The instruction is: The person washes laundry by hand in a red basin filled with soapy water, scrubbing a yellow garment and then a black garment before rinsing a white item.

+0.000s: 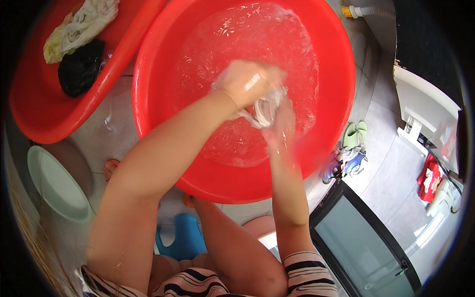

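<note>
Over a large red plastic basin [336, 74] of water, both of my hands grip a wet white cloth [268, 107]. My left hand [249, 80] is above and to the left, its fingers blurred by motion and curled over the cloth. My right hand [281, 119] is lower and to the right, with the bunched fabric between it and my left hand. Part of the cloth is hidden behind my left hand and wrist. The water [241, 41] is rippled and a little foamy at its edges.
At upper left, a second red basin [33, 107] holds white and yellowish cloth [83, 28] and a black wet cloth [82, 68]. A pale green basin [59, 185] stands at left, a blue stool [187, 237] below me. Green slippers [354, 135] and a glass-paneled door [365, 237] are on the right.
</note>
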`<state>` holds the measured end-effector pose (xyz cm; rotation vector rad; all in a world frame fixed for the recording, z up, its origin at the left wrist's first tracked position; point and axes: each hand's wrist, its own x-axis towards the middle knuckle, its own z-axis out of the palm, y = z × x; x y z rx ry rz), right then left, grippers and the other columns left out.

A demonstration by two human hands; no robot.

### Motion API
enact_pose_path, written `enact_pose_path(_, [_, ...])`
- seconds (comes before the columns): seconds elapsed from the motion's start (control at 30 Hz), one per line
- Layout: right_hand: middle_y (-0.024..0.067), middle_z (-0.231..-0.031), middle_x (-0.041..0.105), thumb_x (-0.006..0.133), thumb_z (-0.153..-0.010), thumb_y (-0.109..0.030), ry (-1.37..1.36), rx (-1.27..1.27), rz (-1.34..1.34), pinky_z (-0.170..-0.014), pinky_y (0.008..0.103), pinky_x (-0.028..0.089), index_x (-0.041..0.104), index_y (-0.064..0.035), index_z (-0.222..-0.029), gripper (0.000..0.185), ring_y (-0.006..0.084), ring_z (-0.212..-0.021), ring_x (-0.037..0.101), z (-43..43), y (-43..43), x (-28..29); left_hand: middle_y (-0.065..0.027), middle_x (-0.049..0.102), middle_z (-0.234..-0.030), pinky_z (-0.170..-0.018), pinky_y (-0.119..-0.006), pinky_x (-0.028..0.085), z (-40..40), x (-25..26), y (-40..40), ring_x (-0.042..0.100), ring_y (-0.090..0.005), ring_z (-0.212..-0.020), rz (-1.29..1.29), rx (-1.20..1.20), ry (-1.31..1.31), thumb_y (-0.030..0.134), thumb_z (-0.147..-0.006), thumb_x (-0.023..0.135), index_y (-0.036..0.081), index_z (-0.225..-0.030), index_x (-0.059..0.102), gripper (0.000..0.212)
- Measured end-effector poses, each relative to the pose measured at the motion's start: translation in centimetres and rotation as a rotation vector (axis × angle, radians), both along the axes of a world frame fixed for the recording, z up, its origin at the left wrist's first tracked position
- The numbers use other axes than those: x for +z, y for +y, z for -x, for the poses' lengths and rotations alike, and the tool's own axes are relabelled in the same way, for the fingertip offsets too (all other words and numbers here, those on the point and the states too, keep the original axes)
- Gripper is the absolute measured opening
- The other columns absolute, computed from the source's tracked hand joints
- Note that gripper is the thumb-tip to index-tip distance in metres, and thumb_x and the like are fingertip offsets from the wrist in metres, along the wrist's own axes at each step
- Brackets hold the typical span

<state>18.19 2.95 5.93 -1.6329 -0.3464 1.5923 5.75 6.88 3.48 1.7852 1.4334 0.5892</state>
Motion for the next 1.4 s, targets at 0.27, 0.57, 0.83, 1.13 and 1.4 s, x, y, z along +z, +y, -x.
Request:
enact_pose_path(0.27, [0.0241, -0.129, 0.046, 0.059, -0.091, -0.024, -1.054, 0.545, -0.35, -0.103, 0.0457, 0.035, 0.038, 0.0043, -0.128, 0.05, 0.0374, -0.119, 0.045, -3.7, -0.2, -7.2, -0.0049, 0.033, -0.15, -0.113, -0.049, 0.025, -1.4, -7.4, -2.5, 0.029, -0.0285, -0.138, -0.177, -0.09, 0.226, 0.04, -0.091, 0.056, 0.02, -0.133, 0.053, 0.047])
enact_pose_path(0.57, [0.0203, -0.133, 0.045, 0.06, -0.089, -0.03, -0.945, 0.32, -0.118, -0.104, 0.0478, 0.036, 0.04, -0.0033, -0.134, 0.056, 0.0355, -0.125, 0.042, -2.2, 1.3, -7.8, -0.0112, 0.037, -0.146, -0.095, -0.042, 0.047, -1.4, -6.3, -2.5, 0.053, -0.0348, -0.118, 0.17, 0.304, -0.052, 0.024, -0.081, 0.068, 0.012, -0.122, 0.059, 0.044])
enact_pose_path(0.83, [0.0079, -0.126, 0.053, 0.041, -0.101, -0.038, 0.163, 0.113, -0.146, -0.094, 0.0368, 0.047, 0.046, -0.0071, -0.132, 0.044, 0.0214, -0.115, 0.053, -2.5, 1.5, -2.6, -0.0106, 0.067, -0.085, -0.069, -0.037, 0.052, -4.1, 1.1, -2.7, 0.066, -0.0265, -0.083, -0.025, 0.024, -0.385, 0.031, -0.087, 0.063, 0.01, -0.092, 0.065, 0.022])
enact_pose_path(1.13, [0.0082, -0.117, 0.058, 0.036, -0.103, -0.039, 0.044, -0.1, 0.041, -0.093, 0.0341, 0.049, 0.051, -0.003, -0.122, 0.043, 0.0194, -0.106, 0.059, 1.3, 0.9, 0.3, -0.0022, 0.066, -0.081, -0.057, -0.035, 0.052, -2.1, -1.3, -1.4, 0.065, -0.0228, -0.069, -0.261, 0.066, -0.202, 0.03, -0.089, 0.059, 0.018, -0.085, 0.069, 0.016])
enact_pose_path(1.4, [0.03, -0.13, 0.046, 0.052, -0.097, -0.035, -0.92, 0.314, -0.289, -0.103, 0.0458, 0.035, 0.037, 0.0084, -0.128, 0.055, 0.0394, -0.122, 0.046, -4.1, -1.3, -6.3, -0.0069, 0.035, -0.146, -0.109, -0.046, 0.032, -1.1, -6.2, -1.6, 0.038, -0.0294, -0.132, -0.047, -0.072, 0.273, 0.032, -0.098, 0.046, 0.028, -0.144, 0.04, 0.046])
